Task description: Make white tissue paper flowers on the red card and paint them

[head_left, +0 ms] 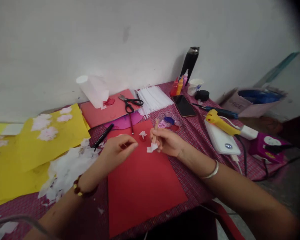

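A red paper sheet [142, 186] lies on the checked tablecloth in front of me. My right hand [168, 141] hovers over its far edge, gripping a thin wooden stick [155, 128] with a bit of white tissue [152, 148] at its lower end. My left hand [118, 148] is just left of it over the sheet, fingers pinched together; whether it holds anything is hidden. A small white tissue flower [142, 134] sits on the sheet between the hands.
Yellow sheets [40, 146] with tissue scraps [65, 170] lie left. Behind: black marker [103, 135], scissors [130, 102], white strips [153, 96], paint palette [168, 120], phone [184, 105], glue bottles [179, 86], flask [189, 63], cup [195, 86]. Yellow glue gun [221, 122] and power bank [221, 140] lie right.
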Motion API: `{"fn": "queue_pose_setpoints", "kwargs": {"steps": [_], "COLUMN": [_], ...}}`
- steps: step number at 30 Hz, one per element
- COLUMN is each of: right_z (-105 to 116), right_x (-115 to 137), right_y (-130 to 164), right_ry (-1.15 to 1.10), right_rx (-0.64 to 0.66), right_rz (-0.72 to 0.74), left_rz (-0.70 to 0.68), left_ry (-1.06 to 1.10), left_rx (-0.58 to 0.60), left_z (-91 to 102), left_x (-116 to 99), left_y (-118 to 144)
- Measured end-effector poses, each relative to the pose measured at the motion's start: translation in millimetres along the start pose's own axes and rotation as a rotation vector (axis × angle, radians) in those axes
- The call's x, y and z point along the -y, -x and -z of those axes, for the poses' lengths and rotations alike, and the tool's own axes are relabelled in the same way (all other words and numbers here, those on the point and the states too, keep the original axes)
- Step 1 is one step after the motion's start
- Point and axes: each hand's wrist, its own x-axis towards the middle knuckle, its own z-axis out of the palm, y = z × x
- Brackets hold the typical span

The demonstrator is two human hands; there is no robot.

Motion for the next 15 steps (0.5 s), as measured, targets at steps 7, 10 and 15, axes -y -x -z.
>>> {"fn": "queue_pose_setpoints", "kwargs": {"steps": [7, 10, 15], "right_z": [18, 23, 27], "right_x": [13, 13, 13], "right_y": [-14, -20, -27], "right_ry": [0.071, 0.214, 0.385], "right_rx": [-0.308, -0.396, -0.443], "right_rz": [0.285, 0.394, 0.426], "left_rz": [-0.229, -0.281, -0.323], "left_ry": [-0.476, -0.531, -0.606], "left_rx": [0.158, 0.271, 0.312], "left_z": [-8.4, -18.7, -27.4], "left_x": [26, 27, 33], "left_y": [-40, -47, -58]}}
